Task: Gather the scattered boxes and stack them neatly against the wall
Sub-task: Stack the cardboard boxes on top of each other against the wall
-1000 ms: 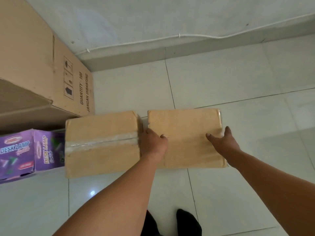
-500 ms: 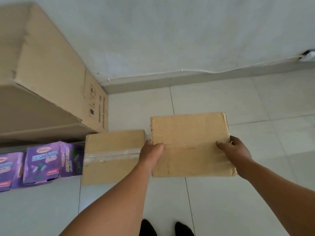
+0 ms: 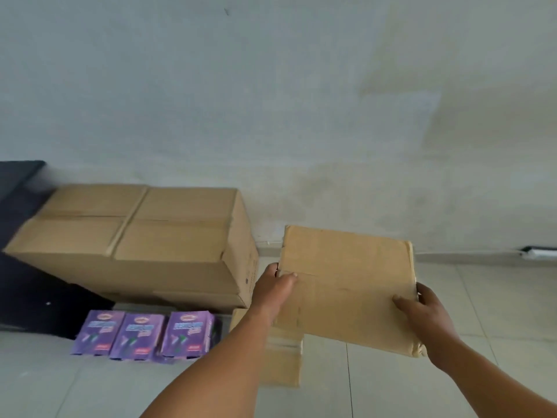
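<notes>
I hold a plain brown cardboard box [image 3: 349, 285] up off the floor, tilted, in front of the wall. My left hand [image 3: 275, 289] grips its left edge and my right hand [image 3: 428, 315] grips its right edge. Under it, a second taped brown box [image 3: 286, 363] rests on the floor, mostly hidden by my left arm and the held box. A big cardboard carton [image 3: 141, 239] stands against the wall at the left. Three purple desk-lamp boxes [image 3: 144, 333] stand in a row on the floor in front of the carton.
The pale wall [image 3: 271, 101] fills the upper view, with a grey skirting and a white cable [image 3: 539, 253] along its foot at the right. A dark piece of furniture [image 3: 18, 267] sits at the far left. White floor tiles [image 3: 497, 300] stretch to the right.
Both hands have lifted the right-hand box off the floor and raised it. The view has tilted upward, so the top of the big carton and more wall show.
</notes>
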